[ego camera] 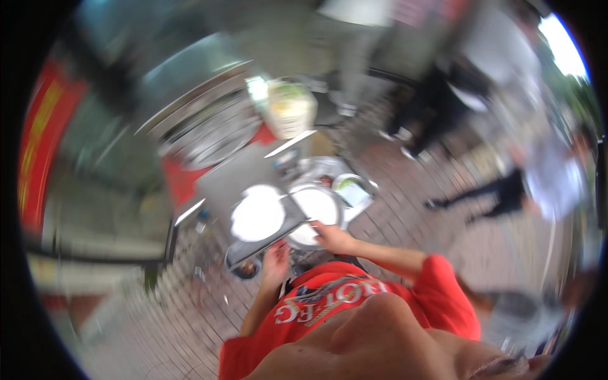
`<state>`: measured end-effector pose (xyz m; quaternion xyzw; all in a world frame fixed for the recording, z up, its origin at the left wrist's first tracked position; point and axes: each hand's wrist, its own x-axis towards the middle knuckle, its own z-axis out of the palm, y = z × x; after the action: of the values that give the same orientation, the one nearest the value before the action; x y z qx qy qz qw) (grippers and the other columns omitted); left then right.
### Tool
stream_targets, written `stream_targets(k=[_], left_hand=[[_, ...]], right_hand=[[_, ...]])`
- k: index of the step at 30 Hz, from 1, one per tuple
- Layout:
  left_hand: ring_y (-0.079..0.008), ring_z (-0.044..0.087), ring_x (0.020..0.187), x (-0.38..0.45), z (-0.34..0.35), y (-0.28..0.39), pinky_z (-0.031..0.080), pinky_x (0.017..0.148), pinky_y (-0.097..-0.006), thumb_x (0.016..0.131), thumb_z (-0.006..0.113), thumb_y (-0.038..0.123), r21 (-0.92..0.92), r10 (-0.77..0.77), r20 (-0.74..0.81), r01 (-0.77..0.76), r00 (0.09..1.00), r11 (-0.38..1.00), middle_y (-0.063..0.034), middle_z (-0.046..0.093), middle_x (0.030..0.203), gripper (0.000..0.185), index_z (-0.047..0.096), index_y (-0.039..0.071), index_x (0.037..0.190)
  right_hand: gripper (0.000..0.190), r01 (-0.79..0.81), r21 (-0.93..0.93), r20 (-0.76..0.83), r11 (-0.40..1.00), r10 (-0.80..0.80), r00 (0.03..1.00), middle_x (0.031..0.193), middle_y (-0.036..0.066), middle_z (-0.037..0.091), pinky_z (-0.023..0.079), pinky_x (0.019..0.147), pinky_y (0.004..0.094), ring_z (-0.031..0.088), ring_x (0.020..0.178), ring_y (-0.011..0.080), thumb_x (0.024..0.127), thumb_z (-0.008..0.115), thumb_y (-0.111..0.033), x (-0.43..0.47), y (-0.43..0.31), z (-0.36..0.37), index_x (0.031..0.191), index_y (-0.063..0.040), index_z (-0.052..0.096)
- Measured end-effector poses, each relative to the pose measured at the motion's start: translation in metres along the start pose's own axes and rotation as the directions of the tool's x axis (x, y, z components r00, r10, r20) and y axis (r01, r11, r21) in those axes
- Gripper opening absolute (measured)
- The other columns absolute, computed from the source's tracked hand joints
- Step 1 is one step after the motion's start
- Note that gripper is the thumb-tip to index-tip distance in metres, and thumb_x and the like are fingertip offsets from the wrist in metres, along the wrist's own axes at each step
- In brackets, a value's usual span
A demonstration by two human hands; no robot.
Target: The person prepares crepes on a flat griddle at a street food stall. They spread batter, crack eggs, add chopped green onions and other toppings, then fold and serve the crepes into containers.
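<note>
A bright white mass (259, 213), perhaps dough, lies on a grey metal worktop (228, 175) in front of me. My left hand (276, 260) is at the worktop's near edge, fingers bent; blur hides whether it grips anything. Over the rim of a round tub with white contents (316, 204), my right hand (334, 237) has its fingers by the worktop's corner. A thin dark edge runs between both hands, and I cannot tell whether it is part of the worktop or a separate thing. Below the left corner hangs or stands a small bowl (247, 268) with brownish contents.
Right of the tub is a round container with green contents (350, 185). A pale bucket (289, 107) and a round metal griddle or steamer (218, 140) stand at the back. Several people stand or walk on the brick paving (394, 209) to the right. Motion blur is strong.
</note>
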<state>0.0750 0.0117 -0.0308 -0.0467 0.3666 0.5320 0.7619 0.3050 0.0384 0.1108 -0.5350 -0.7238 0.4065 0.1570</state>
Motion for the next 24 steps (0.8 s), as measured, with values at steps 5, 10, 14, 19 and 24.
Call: stream_targets(k=[5,10,14,19,24], left_hand=[[-0.0266,0.056,0.096,0.011,-0.026,0.013,0.047,0.089,-0.0353,0.082,0.038,-0.002,-0.067,-0.058,-0.08,0.052,0.995,0.996,-0.0191,0.058,0.1,0.022,0.053,-0.009,0.097],[-0.0253,0.055,0.099,0.022,-0.031,0.02,0.046,0.09,-0.0338,0.083,0.038,-0.002,0.029,-0.048,-0.115,0.052,0.992,0.998,-0.0186,0.057,0.104,0.026,0.052,-0.01,0.103],[-0.0251,0.055,0.099,0.026,-0.041,0.029,0.047,0.09,-0.0339,0.082,0.042,-0.003,0.044,-0.032,-0.165,0.04,0.986,0.998,-0.0182,0.057,0.104,0.023,0.053,-0.01,0.101],[-0.0252,0.055,0.1,0.027,-0.062,0.044,0.046,0.091,-0.0342,0.081,0.04,-0.004,-0.107,-0.098,-0.263,0.072,0.96,0.992,-0.018,0.058,0.103,0.021,0.053,-0.011,0.096],[-0.022,0.056,0.093,0.022,-0.063,0.047,0.047,0.09,-0.0337,0.083,0.043,-0.001,-0.091,-0.028,-0.281,0.003,0.959,0.996,-0.0168,0.059,0.098,0.019,0.053,-0.011,0.094]], right_hand=[[0.054,0.116,-0.21,0.006,0.971,-0.117,0.993,0.083,0.019,0.059,0.046,0.063,0.045,0.059,0.072,0.0369,0.076,0.053,-0.01,0.006,0.013,0.017,0.126,-0.015,0.033],[0.033,-0.326,0.908,0.332,0.262,0.022,0.943,0.058,0.004,0.045,0.032,0.034,0.026,0.041,0.038,0.0123,0.082,0.055,-0.012,-0.004,0.015,0.014,0.111,-0.015,0.04],[0.025,-0.339,0.939,0.337,-0.063,-0.03,0.941,0.055,0.0,0.039,0.025,0.031,0.0217,0.034,0.037,0.0062,0.087,0.05,-0.014,-0.05,0.028,-0.021,0.109,-0.018,0.04],[0.031,-0.296,0.955,0.297,-0.02,0.065,0.953,0.055,-0.002,0.039,0.026,0.031,0.0197,0.036,0.038,0.0057,0.087,0.054,-0.017,-0.083,0.078,-0.053,0.113,-0.015,0.038],[0.035,-0.318,0.859,0.244,0.402,0.226,0.943,0.06,0.005,0.051,0.037,0.037,0.0264,0.05,0.044,0.0148,0.079,0.061,-0.016,-0.072,0.157,-0.038,0.109,-0.012,0.044]])
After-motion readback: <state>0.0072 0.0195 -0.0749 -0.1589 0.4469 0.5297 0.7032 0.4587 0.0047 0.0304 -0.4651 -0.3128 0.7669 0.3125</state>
